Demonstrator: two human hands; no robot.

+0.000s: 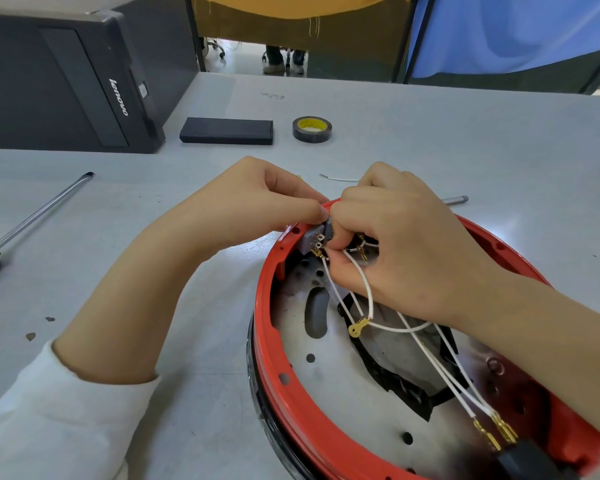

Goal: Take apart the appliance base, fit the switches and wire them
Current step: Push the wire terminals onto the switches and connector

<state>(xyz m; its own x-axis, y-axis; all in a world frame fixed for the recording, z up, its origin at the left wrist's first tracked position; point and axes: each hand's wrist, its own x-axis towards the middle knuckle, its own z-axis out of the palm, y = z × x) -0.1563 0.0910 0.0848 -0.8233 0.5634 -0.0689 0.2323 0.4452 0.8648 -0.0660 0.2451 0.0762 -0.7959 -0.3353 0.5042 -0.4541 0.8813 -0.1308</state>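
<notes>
There, on the grey table (430,140), one round appliance base (291,393) with a red rim lay open side up at the near right, its pale metal plate showing several small holes and one grey oblong slot. Both hands met at the far left part of the rim. The left hand (257,206) had its fingers curled, thumb and fingertips pinching one small grey switch (311,239) seated at the rim; brass terminals stuck out of the switch's underside. The right hand (406,251) was curled too, its fingertips closed on a white wire (362,282) right at those terminals, just touching the switch; exactly which terminal it met was hidden by the fingers.

Several white wires ran across the plate, at least four as far as could be counted. One ended in a single brass ring terminal (356,328) lying loose over the plate's middle. Three brass spade connectors (496,429) showed at the near right edge, by a dark blurred block. A patch of black tape or sheet (406,386) lay under the wires.

Elsewhere on the table: one screwdriver (32,220) with a black handle at the left, one flat black box (226,130), one roll of dark tape (312,129) with a yellow core just beside it, one short loose white wire scrap (336,177) behind the hands, and one grey rod tip (456,199) showing past the right hand. One black computer case (66,84) stood at the far left.
</notes>
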